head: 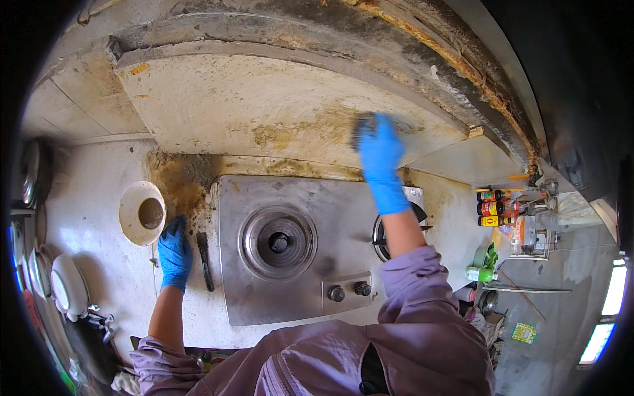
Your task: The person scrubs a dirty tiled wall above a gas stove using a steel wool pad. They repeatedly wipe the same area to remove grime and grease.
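Note:
My right hand (380, 148), in a blue glove, presses a dark scrubbing pad (364, 129) against the stained backsplash panel (237, 99). Both hand and pad are blurred, so the pad's material is unclear. My left hand (174, 255), also gloved, rests on the white counter with its darkened fingertips beside a pale bowl (130, 213) of murky brown liquid. Whether those fingers touch the bowl, I cannot tell. A dark scraper or knife (205, 261) lies between this hand and the stainless steel gas stove (277, 190). Brown grime (185, 173) covers the counter by the stove's back left corner.
The left burner (279, 242) has no pan support; a black one (380, 237) sits at the right burner under my forearm. Two control knobs (337, 293) face me. A white lidded pot (69, 287) stands left. Sauce bottles (490, 208) and a green bottle (479, 274) stand right.

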`<action>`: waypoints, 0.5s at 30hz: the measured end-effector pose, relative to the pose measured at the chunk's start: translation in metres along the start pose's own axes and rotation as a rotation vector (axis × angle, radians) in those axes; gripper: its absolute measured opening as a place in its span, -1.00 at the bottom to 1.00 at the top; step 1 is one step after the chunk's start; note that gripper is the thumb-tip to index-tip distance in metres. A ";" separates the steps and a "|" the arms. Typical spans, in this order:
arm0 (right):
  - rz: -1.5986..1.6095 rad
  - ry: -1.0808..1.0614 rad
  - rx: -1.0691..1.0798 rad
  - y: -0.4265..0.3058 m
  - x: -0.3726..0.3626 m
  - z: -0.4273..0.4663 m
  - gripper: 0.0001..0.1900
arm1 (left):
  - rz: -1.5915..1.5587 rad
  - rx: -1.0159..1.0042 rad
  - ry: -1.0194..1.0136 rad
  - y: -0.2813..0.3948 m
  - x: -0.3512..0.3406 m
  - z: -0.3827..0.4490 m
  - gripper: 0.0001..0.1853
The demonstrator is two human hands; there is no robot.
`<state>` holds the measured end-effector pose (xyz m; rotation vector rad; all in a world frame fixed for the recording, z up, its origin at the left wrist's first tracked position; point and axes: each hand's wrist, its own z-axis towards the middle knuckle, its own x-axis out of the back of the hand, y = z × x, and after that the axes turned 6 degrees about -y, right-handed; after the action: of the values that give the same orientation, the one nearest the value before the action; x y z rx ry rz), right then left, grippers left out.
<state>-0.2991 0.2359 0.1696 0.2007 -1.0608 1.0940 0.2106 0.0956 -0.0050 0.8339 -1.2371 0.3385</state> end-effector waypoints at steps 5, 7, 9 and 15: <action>-0.253 -0.311 0.267 -0.072 -0.069 -0.031 -0.71 | 0.011 -0.006 0.004 0.001 -0.001 0.000 -0.39; -0.244 -0.282 0.262 -0.066 -0.064 -0.031 -0.72 | -0.002 0.020 -0.003 -0.002 0.000 -0.005 -0.38; -0.216 -0.126 0.234 -0.033 -0.023 -0.015 -0.80 | -0.035 0.004 0.004 -0.001 0.000 -0.004 -0.37; -0.096 0.127 0.238 -0.034 0.002 0.000 -0.78 | -0.025 0.025 -0.014 -0.005 0.000 -0.008 -0.34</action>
<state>-0.2724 0.2206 0.1831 0.3635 -0.7984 1.1301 0.2197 0.0982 -0.0079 0.8734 -1.2365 0.3288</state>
